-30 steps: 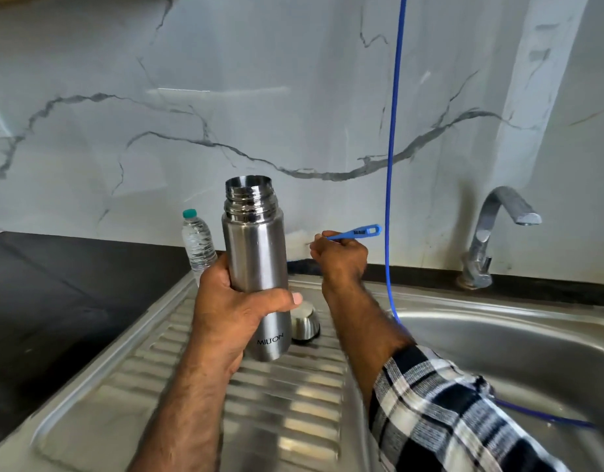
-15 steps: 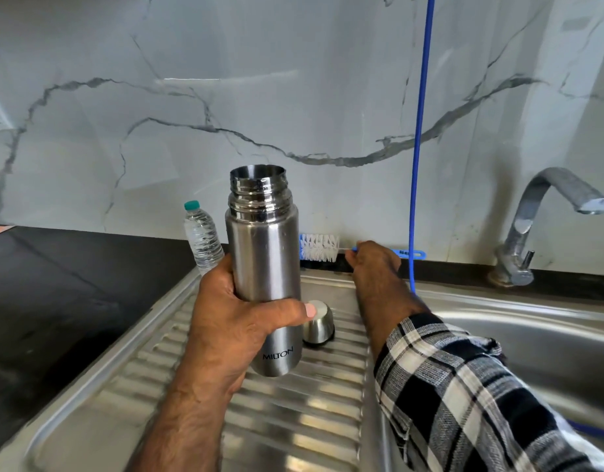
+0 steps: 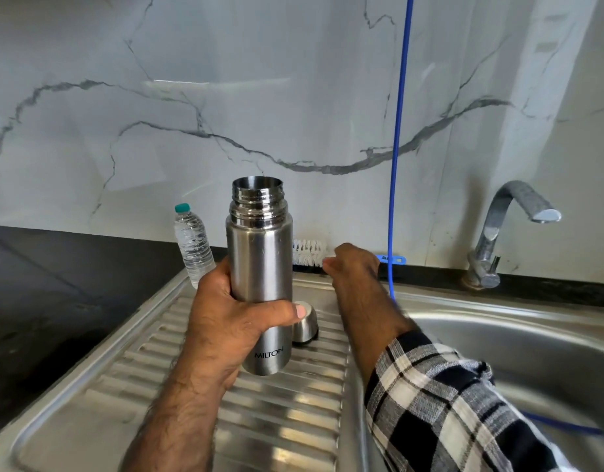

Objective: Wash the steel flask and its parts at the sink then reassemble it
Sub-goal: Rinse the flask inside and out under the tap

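My left hand (image 3: 225,321) grips the open flask (image 3: 259,277) upright above the drainboard (image 3: 276,420). My right hand (image 3: 353,264) has laid the brush (image 3: 309,251) at the wall; whether it still pinches it I cannot tell. Scrubbing looks finished; cap (image 3: 305,323) waits.

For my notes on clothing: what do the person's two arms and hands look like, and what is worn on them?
The left hand and its forearm are bare, without sleeve. The right hand is bare too; a black, white and grey checked sleeve is pushed up that arm. No gloves, rings or watch show.
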Available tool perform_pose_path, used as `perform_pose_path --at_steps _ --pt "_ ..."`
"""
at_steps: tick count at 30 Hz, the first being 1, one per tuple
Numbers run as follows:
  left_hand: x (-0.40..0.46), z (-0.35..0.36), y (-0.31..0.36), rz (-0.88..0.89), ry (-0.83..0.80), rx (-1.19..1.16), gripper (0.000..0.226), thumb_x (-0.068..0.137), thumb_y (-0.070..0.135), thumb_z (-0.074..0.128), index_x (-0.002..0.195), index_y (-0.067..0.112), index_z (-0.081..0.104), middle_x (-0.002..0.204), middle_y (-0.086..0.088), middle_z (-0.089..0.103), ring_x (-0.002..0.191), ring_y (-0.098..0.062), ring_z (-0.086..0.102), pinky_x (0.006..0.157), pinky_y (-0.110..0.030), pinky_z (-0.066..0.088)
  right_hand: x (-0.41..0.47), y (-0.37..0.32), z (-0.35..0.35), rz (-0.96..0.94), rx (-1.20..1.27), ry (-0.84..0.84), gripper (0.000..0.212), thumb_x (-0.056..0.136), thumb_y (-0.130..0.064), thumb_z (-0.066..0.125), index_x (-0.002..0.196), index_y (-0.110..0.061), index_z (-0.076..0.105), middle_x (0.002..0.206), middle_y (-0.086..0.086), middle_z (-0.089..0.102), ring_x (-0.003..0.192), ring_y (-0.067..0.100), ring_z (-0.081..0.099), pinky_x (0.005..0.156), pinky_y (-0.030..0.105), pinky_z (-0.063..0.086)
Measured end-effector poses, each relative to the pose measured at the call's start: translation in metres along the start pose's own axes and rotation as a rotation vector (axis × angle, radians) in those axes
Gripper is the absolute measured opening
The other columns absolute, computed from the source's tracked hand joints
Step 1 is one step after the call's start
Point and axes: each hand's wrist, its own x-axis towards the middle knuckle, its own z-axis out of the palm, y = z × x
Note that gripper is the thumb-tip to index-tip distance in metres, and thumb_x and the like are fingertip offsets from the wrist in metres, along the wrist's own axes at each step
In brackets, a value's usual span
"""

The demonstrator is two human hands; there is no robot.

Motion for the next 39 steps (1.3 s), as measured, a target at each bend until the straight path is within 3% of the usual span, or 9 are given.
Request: perform_pose_path --at_steps 2,5,8,11,16,23,29,32,39 --pt "-0.004 -0.001 0.003 0.003 0.001 -0.008 0.073 0.03 0.033 0.096 0.099 0.028 0.072 0.09 -0.003 0.078 0.082 -0.023 0.078 0.066 -0.038 0.063 -0.001 -0.008 0.0 -0.016 0.072 0.014 0.021 0.096 -0.004 0.06 0.111 -0.018 0.065 0.13 0.03 0.068 0.083 0.021 0.071 0.09 0.048 0.064" --pt "-0.01 0.0 0.005 -0.016 -0.003 -0.02 0.078 0.032 0.025 0.098 0.105 0.022 0.071 0.091 -0.004 0.079 0.084 -0.025 0.078 0.07 -0.042 0.064 -0.027 -0.031 -0.006 -0.062 -0.187 -0.019 0.021 0.098 -0.016 0.068 0.118 -0.016 0.075 0.111 0.011 0.079 0.093 0.021 0.076 0.092 0.041 0.064" --pt "-0.025 0.008 0.009 -0.035 -0.036 -0.003 0.067 0.04 0.019 0.096 0.102 0.022 0.071 0.089 -0.004 0.08 0.082 -0.024 0.078 0.07 -0.042 0.064 -0.092 -0.061 -0.031 -0.327 -0.136 0.019 0.01 0.098 -0.024 0.075 0.095 -0.016 0.081 0.091 0.0 0.081 0.091 0.014 0.076 0.074 0.029 0.06" --pt "-0.043 0.028 0.008 -0.046 -0.098 -0.001 0.066 0.038 0.027 0.097 0.099 0.02 0.072 0.087 -0.006 0.079 0.08 -0.024 0.076 0.071 -0.044 0.063 -0.148 -0.077 -0.071 -0.605 -0.215 -0.173 0.032 0.092 -0.049 0.078 0.098 -0.018 0.081 0.101 -0.006 0.08 0.1 0.002 0.072 0.083 0.018 0.049" --pt "-0.08 0.071 0.019 -0.048 -0.196 -0.007 0.053 0.048 0.018 0.094 0.097 0.017 0.073 0.089 -0.011 0.078 0.088 -0.037 0.075 0.081 -0.058 0.063 -0.186 -0.079 -0.119 -0.703 -0.676 -0.302 0.067 0.06 -0.084 0.079 0.114 -0.044 0.076 0.118 -0.019 0.066 0.12 0.004 0.06 0.103 0.034 0.051" --pt "-0.1 0.125 0.036 -0.03 -0.343 0.03 0.053 0.057 0.01 0.097 0.102 0.02 0.071 0.091 -0.005 0.079 0.087 -0.024 0.077 0.08 -0.044 0.066 -0.206 -0.091 -0.17 -0.607 -0.467 -0.299 0.035 0.079 -0.038 0.091 0.108 -0.022 0.08 0.1 0.0 0.082 0.095 0.018 0.079 0.094 0.048 0.062" --pt "-0.079 0.149 0.021 -0.065 -0.644 0.03 0.076 0.057 0.026 0.098 0.126 0.033 0.065 0.12 0.007 0.075 0.117 -0.012 0.069 0.101 -0.04 0.057 -0.192 -0.085 -0.215 -0.642 -0.439 -0.099 0.027 0.081 -0.036 0.089 0.105 -0.025 0.081 0.097 -0.003 0.082 0.092 0.015 0.079 0.086 0.038 0.064" --pt "-0.058 0.162 0.001 -0.145 -0.551 -0.048 0.068 0.057 0.027 0.093 0.12 0.025 0.068 0.124 0.001 0.074 0.119 -0.018 0.069 0.099 -0.038 0.054 -0.172 -0.072 -0.24 -0.596 -0.496 0.023 0.025 0.079 -0.043 0.09 0.095 -0.026 0.082 0.088 -0.003 0.081 0.082 0.015 0.077 0.079 0.035 0.061" --pt "-0.048 0.204 -0.06 -0.249 -0.305 0.151 0.024 0.08 0.014 0.089 0.097 0.015 0.072 0.094 -0.014 0.077 0.08 -0.022 0.071 0.064 -0.027 0.052 -0.131 -0.037 -0.279 -0.363 -0.995 0.153 0.04 0.064 -0.06 0.093 0.085 -0.03 0.078 0.069 -0.014 0.073 0.064 0.0 0.066 0.06 0.027 0.048"
